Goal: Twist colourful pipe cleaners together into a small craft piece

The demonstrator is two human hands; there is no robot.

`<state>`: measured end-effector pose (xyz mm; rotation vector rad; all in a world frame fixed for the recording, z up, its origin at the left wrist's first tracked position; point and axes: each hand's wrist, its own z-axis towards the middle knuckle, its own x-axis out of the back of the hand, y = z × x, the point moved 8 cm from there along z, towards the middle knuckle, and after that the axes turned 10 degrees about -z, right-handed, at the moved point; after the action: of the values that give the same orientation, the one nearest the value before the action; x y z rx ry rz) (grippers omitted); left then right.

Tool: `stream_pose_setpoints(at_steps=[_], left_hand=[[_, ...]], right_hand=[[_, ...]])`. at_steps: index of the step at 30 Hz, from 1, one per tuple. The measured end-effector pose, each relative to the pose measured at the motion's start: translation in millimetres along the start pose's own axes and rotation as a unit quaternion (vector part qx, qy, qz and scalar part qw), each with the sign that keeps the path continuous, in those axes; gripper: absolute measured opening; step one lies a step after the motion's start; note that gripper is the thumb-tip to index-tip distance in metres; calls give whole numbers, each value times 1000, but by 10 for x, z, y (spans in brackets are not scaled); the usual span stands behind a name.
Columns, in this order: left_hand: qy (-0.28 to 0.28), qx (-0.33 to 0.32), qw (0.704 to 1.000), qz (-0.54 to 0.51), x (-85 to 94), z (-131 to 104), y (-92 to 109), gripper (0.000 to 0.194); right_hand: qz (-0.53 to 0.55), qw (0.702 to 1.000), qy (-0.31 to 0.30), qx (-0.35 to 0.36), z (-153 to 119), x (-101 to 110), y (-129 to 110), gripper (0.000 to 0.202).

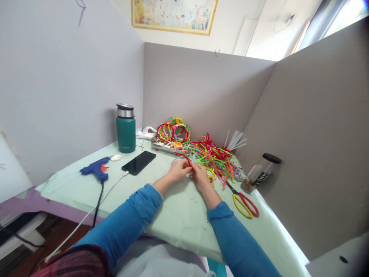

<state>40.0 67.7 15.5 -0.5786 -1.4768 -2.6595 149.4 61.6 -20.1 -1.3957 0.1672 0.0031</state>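
My left hand (180, 170) and my right hand (199, 175) meet over the middle of the table, fingertips pressed together. Between them is a red pipe cleaner (184, 156), its free end sticking up and away to the left. Both hands are closed on it; the part inside the fingers is hidden. Just beyond my right hand spreads a heap of coloured pipe cleaners (213, 154). Behind my left hand stands a metal tray (170, 149) of small pieces, with several pipe-cleaner rings (173, 130) piled on it.
Left on the green-covered table (178, 219) are a blue glue gun (96, 168), a black phone (138, 162) on a white cable and a green bottle (126, 132). To the right lie scissors (245, 204), a clear jar (262, 171) and white sticks (235, 141). Grey partitions (201, 84) surround the table.
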Motion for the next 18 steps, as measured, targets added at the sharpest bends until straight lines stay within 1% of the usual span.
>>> stream_pose_setpoints(at_steps=[8,18], left_hand=[[-5,-4,1000,12,-20,7,-41,11],[-10,-11,999,48,-15,-8,22,11]], right_hand=[[-12,1000,-2,-5,-1,-3,2,34],[-16,1000,-5,-5,6,-5,18,34]])
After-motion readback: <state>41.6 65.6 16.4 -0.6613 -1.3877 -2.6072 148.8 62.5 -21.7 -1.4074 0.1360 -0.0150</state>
